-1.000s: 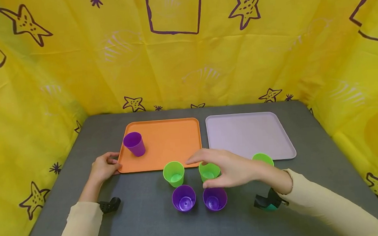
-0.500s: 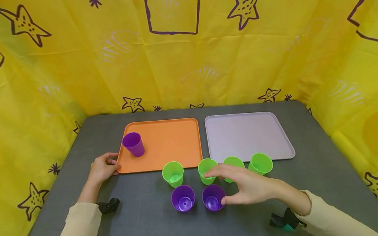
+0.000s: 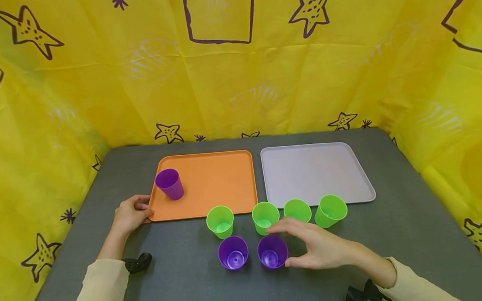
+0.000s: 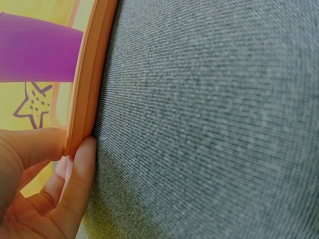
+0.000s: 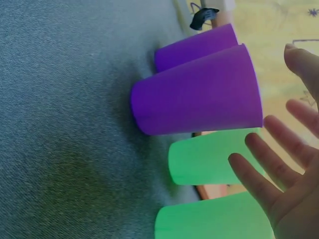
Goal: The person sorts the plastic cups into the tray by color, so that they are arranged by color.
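At the front left corner of the orange tray (image 3: 209,180), my left hand (image 3: 131,215) pinches the rim between thumb and fingers; the left wrist view shows the thumb and a fingertip on either side of the edge (image 4: 88,84). One purple cup (image 3: 170,184) stands on that tray's left side. My right hand (image 3: 321,244) is spread beside the right one of two purple cups (image 3: 273,253) in front, fingertips right at its rim. In the right wrist view the fingers extend past that purple cup (image 5: 199,94), holding nothing. The left front purple cup (image 3: 233,254) stands next to it.
Several green cups stand in a row behind the front purple ones: the leftmost green cup (image 3: 220,223), another green cup (image 3: 266,218), a partly covered green cup (image 3: 297,209) and the rightmost green cup (image 3: 331,209). A pale lilac tray (image 3: 314,173) lies at the back right.
My right hand has moved right and toward me, from over the green cups to beside the right front purple cup. My left hand stays at the orange tray's corner.
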